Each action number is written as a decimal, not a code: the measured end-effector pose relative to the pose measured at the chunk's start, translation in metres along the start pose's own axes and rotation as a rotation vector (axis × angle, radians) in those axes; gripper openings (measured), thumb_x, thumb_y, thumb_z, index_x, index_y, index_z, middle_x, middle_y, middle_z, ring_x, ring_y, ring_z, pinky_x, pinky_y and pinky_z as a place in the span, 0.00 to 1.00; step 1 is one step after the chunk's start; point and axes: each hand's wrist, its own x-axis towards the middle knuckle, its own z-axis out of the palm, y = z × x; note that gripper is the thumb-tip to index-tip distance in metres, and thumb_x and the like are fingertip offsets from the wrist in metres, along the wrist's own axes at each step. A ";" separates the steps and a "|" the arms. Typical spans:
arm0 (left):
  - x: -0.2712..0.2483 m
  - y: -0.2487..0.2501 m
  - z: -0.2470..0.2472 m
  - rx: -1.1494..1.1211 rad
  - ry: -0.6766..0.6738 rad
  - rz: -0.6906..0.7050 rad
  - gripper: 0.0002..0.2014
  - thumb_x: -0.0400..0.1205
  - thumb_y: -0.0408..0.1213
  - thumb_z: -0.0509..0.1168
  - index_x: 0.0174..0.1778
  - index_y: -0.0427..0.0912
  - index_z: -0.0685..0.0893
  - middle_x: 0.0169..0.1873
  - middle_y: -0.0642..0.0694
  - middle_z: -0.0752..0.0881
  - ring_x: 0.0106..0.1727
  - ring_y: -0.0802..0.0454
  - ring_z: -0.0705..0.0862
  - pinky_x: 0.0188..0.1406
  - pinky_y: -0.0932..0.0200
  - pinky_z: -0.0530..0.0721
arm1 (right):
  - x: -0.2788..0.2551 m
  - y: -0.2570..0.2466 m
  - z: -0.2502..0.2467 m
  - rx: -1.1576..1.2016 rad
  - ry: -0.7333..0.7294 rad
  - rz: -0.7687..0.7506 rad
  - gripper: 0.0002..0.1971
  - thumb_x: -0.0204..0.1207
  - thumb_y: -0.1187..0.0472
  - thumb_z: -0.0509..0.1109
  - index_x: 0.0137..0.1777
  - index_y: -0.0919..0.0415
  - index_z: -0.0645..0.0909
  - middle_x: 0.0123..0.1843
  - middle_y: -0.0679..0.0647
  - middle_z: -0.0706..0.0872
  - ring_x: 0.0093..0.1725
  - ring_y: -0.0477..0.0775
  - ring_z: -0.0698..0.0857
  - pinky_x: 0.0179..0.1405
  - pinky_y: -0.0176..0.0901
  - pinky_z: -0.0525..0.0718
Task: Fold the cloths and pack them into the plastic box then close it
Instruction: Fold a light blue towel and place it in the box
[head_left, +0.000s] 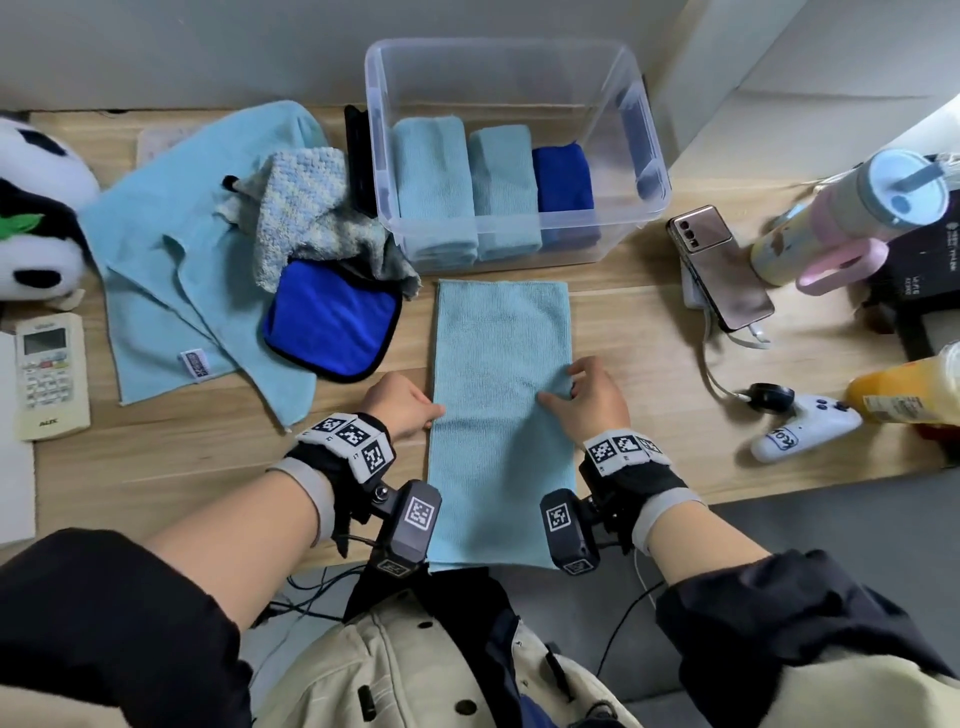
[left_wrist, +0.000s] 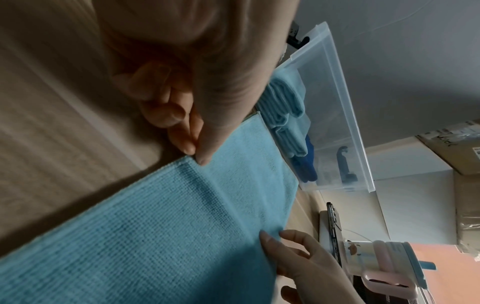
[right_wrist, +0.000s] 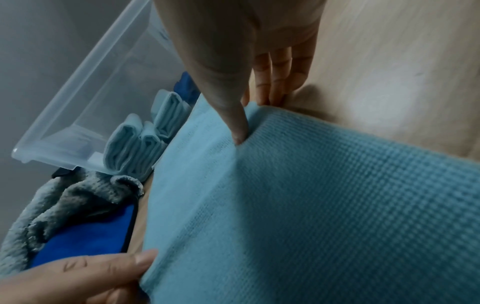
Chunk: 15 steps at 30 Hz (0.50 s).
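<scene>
folded cloth (head_left: 501, 395) on the table (head_left: 634, 332), before the plastic box (head_left: 644, 156); cloth pile (head_left: 218, 244) left

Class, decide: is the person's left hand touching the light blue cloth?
Touching. The left wrist view shows the left hand pinching the light blue cloth at its edge.

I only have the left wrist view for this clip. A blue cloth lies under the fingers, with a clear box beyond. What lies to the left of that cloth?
Observer: A pile of unfolded cloths: light blue ones, a grey knit one and a dark blue one with black trim.
Operator: How many cloths are packed?
Observer: Three stand side by side in the plastic box, two light blue and one dark blue.
Operator: Is the right hand gripping the cloth?
Observer: The right hand pinches the long folded cloth at its right edge, thumb on top.
</scene>
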 end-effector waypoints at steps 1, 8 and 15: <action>-0.001 -0.002 0.000 0.003 0.012 -0.005 0.09 0.73 0.42 0.74 0.33 0.40 0.89 0.30 0.46 0.88 0.32 0.51 0.82 0.44 0.59 0.82 | 0.000 0.000 0.000 -0.001 0.002 0.000 0.24 0.69 0.51 0.76 0.60 0.59 0.72 0.44 0.52 0.79 0.46 0.56 0.80 0.41 0.43 0.73; -0.019 -0.008 -0.001 0.005 -0.133 -0.075 0.19 0.74 0.48 0.73 0.26 0.36 0.83 0.12 0.50 0.79 0.14 0.56 0.70 0.21 0.66 0.70 | -0.002 -0.002 -0.001 -0.010 -0.028 0.009 0.29 0.67 0.49 0.78 0.64 0.58 0.72 0.56 0.60 0.82 0.54 0.59 0.83 0.46 0.43 0.77; -0.041 -0.015 0.007 0.089 -0.322 -0.088 0.14 0.79 0.40 0.69 0.29 0.41 0.77 0.10 0.53 0.78 0.06 0.63 0.67 0.07 0.72 0.63 | -0.024 0.009 -0.013 -0.069 -0.122 0.092 0.17 0.69 0.49 0.75 0.47 0.59 0.74 0.41 0.53 0.80 0.41 0.55 0.78 0.38 0.42 0.74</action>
